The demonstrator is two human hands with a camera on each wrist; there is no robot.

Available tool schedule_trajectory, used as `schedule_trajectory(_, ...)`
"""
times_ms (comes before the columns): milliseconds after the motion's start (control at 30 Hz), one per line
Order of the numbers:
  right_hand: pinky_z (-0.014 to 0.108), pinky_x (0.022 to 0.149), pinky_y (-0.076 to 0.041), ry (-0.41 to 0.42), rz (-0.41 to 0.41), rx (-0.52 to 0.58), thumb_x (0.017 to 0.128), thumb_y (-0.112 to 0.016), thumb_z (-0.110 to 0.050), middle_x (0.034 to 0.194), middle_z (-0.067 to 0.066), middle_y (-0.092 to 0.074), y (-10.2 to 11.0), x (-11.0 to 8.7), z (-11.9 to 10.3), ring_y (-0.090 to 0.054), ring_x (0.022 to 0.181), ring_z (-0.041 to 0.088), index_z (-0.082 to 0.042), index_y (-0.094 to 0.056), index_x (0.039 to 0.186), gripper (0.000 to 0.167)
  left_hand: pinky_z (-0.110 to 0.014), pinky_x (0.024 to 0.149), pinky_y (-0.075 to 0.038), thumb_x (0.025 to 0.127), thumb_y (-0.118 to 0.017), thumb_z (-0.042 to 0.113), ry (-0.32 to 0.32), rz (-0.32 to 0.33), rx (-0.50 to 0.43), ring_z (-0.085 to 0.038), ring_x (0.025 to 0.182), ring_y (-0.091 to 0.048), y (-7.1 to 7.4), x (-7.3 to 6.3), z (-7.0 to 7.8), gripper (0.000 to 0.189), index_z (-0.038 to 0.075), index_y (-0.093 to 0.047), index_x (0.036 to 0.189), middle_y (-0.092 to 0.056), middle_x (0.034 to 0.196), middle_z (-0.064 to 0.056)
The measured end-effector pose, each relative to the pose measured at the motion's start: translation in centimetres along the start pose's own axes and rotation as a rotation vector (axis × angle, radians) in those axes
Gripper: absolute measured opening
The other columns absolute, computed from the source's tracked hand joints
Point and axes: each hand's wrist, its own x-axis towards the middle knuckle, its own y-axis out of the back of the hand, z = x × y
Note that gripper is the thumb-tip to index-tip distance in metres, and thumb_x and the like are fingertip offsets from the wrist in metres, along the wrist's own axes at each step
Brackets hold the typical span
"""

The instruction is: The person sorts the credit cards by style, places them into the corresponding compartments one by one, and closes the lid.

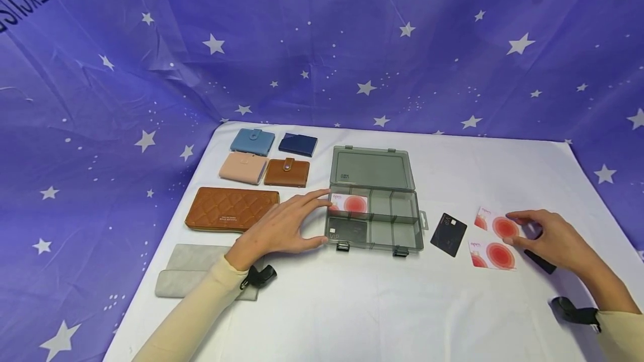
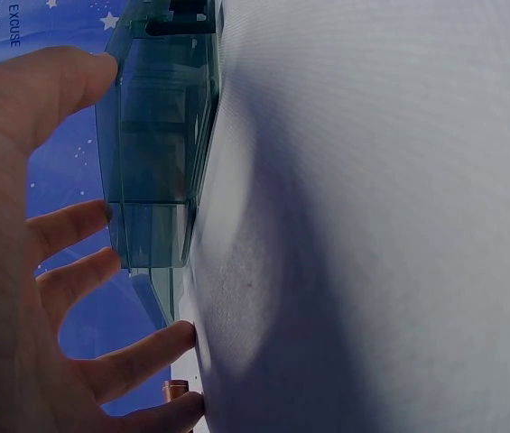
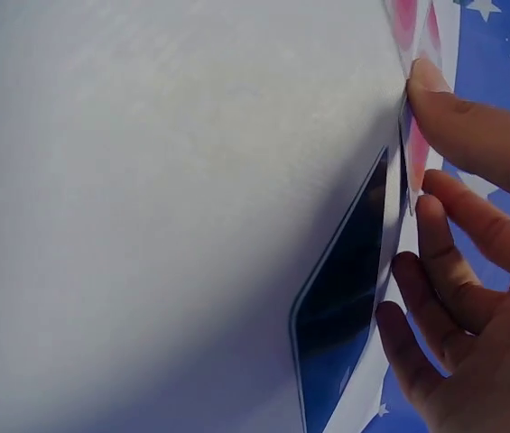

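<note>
A grey-green clear plastic compartment box (image 1: 394,227) lies with its lid (image 1: 372,167) folded back. In its back left compartment is a red-and-white card (image 1: 350,204); a black VIP card (image 1: 347,232) lies in the front left one. My left hand (image 1: 282,228) steadies the box's left side with spread, relaxed fingers. At the right, my right hand (image 1: 555,239) pinches a red-and-white card (image 1: 495,225) between thumb and fingers, its edge showing in the right wrist view. A second red-and-white card (image 1: 493,254) lies just in front, and a black card (image 1: 542,262) is partly under my hand.
Another black VIP card (image 1: 449,234) lies right of the box. To the left are blue (image 1: 252,142), navy (image 1: 298,144), pink (image 1: 243,167) and small brown (image 1: 287,173) wallets, a quilted brown wallet (image 1: 226,207) and a grey wallet (image 1: 176,284) under my left forearm.
</note>
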Motion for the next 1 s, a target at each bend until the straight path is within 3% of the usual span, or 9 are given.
schedule_trajectory(167,0.022,0.079,-0.041,0.038,0.032,0.009,0.069,-0.102,-0.015,0.108,0.02,-0.073,0.0,-0.1,-0.1,-0.06,0.097,0.03,-0.004,-0.076,0.12,0.058,-0.053,0.104,-0.053,0.094,-0.072,0.065,0.006,-0.005,-0.007,-0.025,0.145,-0.052,0.1,0.0,0.1,0.078,0.028,-0.052,0.16,-0.03,0.175,0.015)
schedule_trajectory(333,0.036,0.069,-0.048,0.009,0.053,-0.032,0.08,-0.095,-0.013,0.098,0.013,-0.074,0.2,-0.2,-0.7,-0.06,0.083,0.026,-0.012,-0.071,0.127,0.053,-0.052,0.102,-0.054,0.093,-0.071,0.065,0.002,0.0,-0.003,-0.025,0.144,-0.054,0.0,0.0,0.0,0.078,0.027,-0.052,0.159,-0.03,0.174,0.015)
schedule_trajectory(433,0.042,0.066,-0.05,-0.028,0.088,-0.006,0.091,-0.087,-0.013,0.099,0.02,-0.076,0.3,-0.3,-1.3,-0.068,0.085,0.039,-0.014,-0.072,0.127,0.039,-0.053,0.102,-0.054,0.094,-0.071,0.065,0.0,-0.001,-0.001,-0.025,0.144,-0.053,0.0,-0.1,0.0,0.078,0.028,-0.052,0.16,-0.03,0.174,0.015)
schedule_trajectory(533,0.056,0.075,-0.053,-0.051,0.133,0.042,0.097,-0.08,-0.013,0.106,0.027,-0.075,0.3,-0.2,-2.5,-0.068,0.099,0.056,-0.013,-0.073,0.127,0.03,-0.053,0.104,-0.053,0.094,-0.072,0.065,-0.004,0.001,-0.003,-0.026,0.144,-0.053,0.1,-0.1,0.0,0.079,0.027,-0.052,0.16,-0.031,0.174,0.013)
schedule_trajectory(567,0.052,0.078,-0.054,-0.059,0.147,0.053,0.098,-0.08,-0.013,0.107,0.027,-0.075,0.4,-0.1,-2.9,-0.068,0.102,0.057,-0.013,-0.073,0.127,0.03,-0.053,0.104,-0.053,0.093,-0.072,0.065,-0.006,0.003,-0.005,-0.026,0.144,-0.053,0.1,0.0,0.1,0.079,0.027,-0.052,0.16,-0.032,0.174,0.013)
schedule_trajectory(667,0.03,0.088,-0.056,-0.074,0.192,0.107,0.097,-0.081,-0.013,0.107,0.025,-0.075,0.5,0.3,-4.2,-0.076,0.103,0.017,-0.012,-0.074,0.128,0.032,-0.053,0.103,-0.053,0.093,-0.072,0.065,-0.01,0.008,-0.007,-0.026,0.143,-0.054,0.1,0.0,0.1,0.079,0.026,-0.053,0.159,-0.033,0.174,0.012)
schedule_trajectory(800,-0.001,0.081,-0.04,-0.078,0.235,0.191,0.098,-0.081,-0.014,0.101,0.009,-0.075,0.9,1.2,-6.2,-0.048,0.095,-0.03,-0.011,-0.075,0.128,0.032,-0.052,0.103,-0.053,0.093,-0.072,0.065,-0.003,-0.001,0.0,-0.025,0.144,-0.054,0.0,0.1,0.0,0.079,0.027,-0.052,0.159,-0.032,0.175,0.012)
schedule_trajectory(933,-0.001,0.082,-0.041,-0.076,0.233,0.228,0.099,-0.08,-0.017,0.095,-0.009,-0.07,0.9,2.6,-9.0,-0.054,0.094,-0.024,-0.014,-0.076,0.128,0.03,-0.053,0.105,-0.053,0.093,-0.072,0.066,0.002,-0.009,0.004,-0.025,0.145,-0.052,0.0,0.1,0.0,0.079,0.027,-0.053,0.159,-0.031,0.175,0.013)
schedule_trajectory(1000,0.001,0.083,-0.041,-0.059,0.232,0.235,0.099,-0.08,-0.017,0.095,-0.007,-0.071,0.8,3.2,-10.6,-0.07,0.095,-0.006,-0.015,-0.077,0.128,0.029,-0.053,0.104,-0.053,0.093,-0.072,0.066,-0.002,-0.006,0.001,-0.025,0.145,-0.052,0.0,0.1,0.0,0.078,0.027,-0.053,0.159,-0.031,0.175,0.012)
